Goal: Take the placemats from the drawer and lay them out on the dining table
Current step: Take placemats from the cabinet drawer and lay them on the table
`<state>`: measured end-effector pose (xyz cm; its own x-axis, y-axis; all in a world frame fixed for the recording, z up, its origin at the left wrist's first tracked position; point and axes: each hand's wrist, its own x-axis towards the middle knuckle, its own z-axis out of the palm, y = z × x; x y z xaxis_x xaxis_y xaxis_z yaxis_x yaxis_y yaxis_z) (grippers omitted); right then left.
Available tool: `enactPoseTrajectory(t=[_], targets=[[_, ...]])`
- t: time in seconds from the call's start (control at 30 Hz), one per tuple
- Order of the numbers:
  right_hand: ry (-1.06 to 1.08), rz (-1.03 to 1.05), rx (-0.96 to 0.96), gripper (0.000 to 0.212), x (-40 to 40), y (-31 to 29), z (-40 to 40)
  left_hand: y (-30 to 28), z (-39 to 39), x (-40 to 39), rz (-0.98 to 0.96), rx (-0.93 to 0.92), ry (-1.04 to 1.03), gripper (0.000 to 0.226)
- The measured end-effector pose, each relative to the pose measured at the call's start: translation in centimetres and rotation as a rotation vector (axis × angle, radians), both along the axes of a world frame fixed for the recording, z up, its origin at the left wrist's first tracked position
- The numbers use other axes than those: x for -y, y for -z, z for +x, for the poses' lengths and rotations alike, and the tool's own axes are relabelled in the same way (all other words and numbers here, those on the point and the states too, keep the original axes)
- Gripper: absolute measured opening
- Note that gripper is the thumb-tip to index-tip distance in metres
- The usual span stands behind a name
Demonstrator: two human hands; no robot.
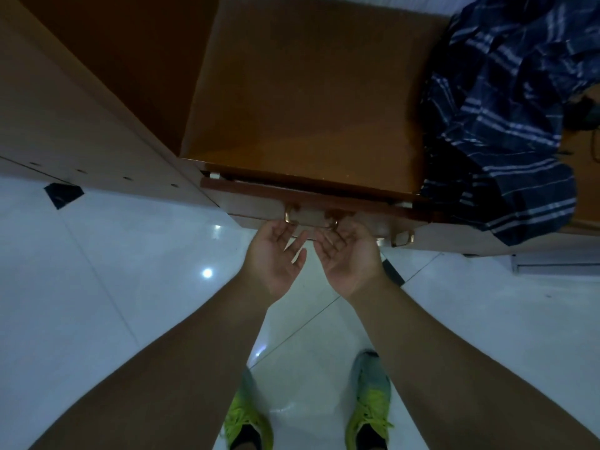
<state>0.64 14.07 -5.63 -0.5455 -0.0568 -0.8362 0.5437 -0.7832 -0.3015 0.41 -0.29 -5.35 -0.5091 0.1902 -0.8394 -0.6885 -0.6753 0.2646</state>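
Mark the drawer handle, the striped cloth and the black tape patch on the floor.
Drawer handle (311,220), head view: its metal bar, between the two posts above the fingertips.
Striped cloth (506,118), head view: middle of the crumpled blue fabric on the cabinet top.
Tape patch (62,194), head view: centre of the black patch.

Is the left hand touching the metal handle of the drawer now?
Cannot tell. In the head view the left hand is palm up with its fingertips right at the drawer handle, but they overlap it, so neither contact nor gap shows.
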Motion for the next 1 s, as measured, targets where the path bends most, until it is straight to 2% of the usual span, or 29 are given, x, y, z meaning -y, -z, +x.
enactPoseTrajectory(t=[0.07,0.1,0.17,0.2,0.23,0.27,0.3,0.33,0.4,0.47,0.53,0.7,0.8,0.9,1.0], targets=[[-0.209,0.175,0.031,0.023,-0.1,-0.5,0.7,-0.3,0.8,0.4,-0.171,-0.010,0.105,0.019],[-0.411,0.364,0.050,0.026,-0.4,-0.9,1.2,-0.8,1.1,0.7,-0.361,-0.053,0.232,0.019],[-0.873,0.953,-0.028,0.028,-1.4,-1.6,2.3,-1.9,1.8,1.6,-0.927,-0.291,0.599,0.016],[-1.003,1.276,-0.163,0.025,-2.0,-1.9,3.1,-2.5,2.1,2.3,-1.234,-0.481,0.778,0.014],[-1.026,1.518,-0.325,0.020,-2.5,-2.4,3.7,-3.2,2.3,2.8,-1.491,-0.703,0.896,0.014],[-0.990,1.671,-0.478,0.016,-2.8,-3.1,4.1,-4.0,2.3,3.3,-1.663,-0.889,0.955,0.019],[-0.930,1.772,-0.593,0.014,-3.0,-3.5,4.4,-4.7,2.2,3.6,-1.758,-0.988,0.988,0.029],[-0.887,1.829,-0.646,0.017,-3.0,-4.2,4.3,-5.4,1.9,3.7,-1.802,-1.005,1.014,0.039],[-0.922,1.881,-0.615,0.037,-3.0,-4.4,4.2,-5.7,1.1,4.1,-1.791,-0.927,1.165,0.058],[-1.095,1.898,-0.531,0.064,-3.1,-4.1,4.0,-5.4,0.7,4.4,-1.729,-0.834,1.373,0.075],[-1.241,1.890,-0.494,0.079,-3.0,-3.4,4.0,-4.8,1.0,4.5,-1.730,-0.823,1.458,0.082],[-1.291,1.878,-0.434,0.073,-2.5,-3.9,4.9,-4.6,3.5,3.9,-1.746,-0.781,1.496,0.092],[-1.382,1.789,-0.414,0.070,-2.5,-5.2,6.1,-5.5,5.1,3.5,-1.718,-0.721,1.531,0.089],[-1.422,1.604,-0.367,0.068,-3.1,-6.5,6.3,-7.0,5.4,3.5,-1.715,-0.677,1.487,0.080],[-1.287,1.322,-0.194,0.056,-3.5,-7.2,4.7,-7.5,3.4,3.7,-1.618,-0.520,1.426,0.075]])
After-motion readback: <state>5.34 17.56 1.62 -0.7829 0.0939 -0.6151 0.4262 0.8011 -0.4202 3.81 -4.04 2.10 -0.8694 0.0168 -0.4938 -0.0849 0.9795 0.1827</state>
